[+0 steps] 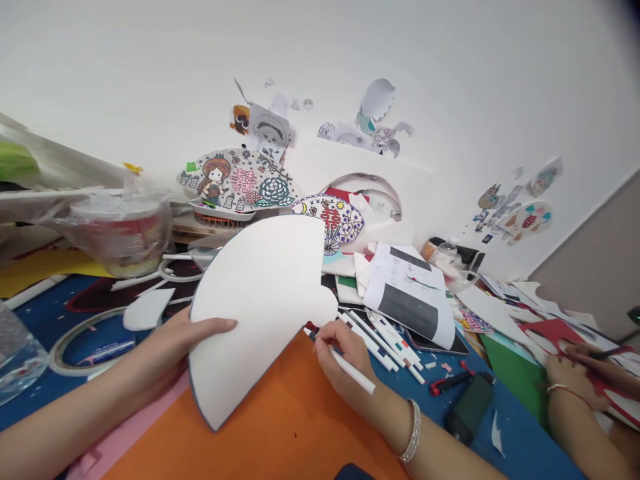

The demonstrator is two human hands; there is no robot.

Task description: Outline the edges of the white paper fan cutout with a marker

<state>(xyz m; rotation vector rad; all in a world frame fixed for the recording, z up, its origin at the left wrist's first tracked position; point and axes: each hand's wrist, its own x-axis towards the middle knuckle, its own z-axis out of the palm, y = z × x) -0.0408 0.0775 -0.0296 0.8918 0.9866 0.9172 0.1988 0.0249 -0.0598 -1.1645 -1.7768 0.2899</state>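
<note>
A white fan-shaped board (260, 287) with a dark edge is held up above an orange sheet (270, 413). My left hand (200, 333) grips its left side, thumb on the front face and the other fingers hidden behind. Between the fingers of my right hand (343, 357) is a white marker (355, 375), its dark tip end close to the board's lower right edge; I cannot make out whether it touches. The board's face shows no drawing.
White markers (373, 340) lie right of the board, near a printed sheet (410, 293) and a dark green case (470, 407). Tape rings (63, 343) and a wrapped tub (120, 233) stand left. Another person's hands (575, 380) work at far right.
</note>
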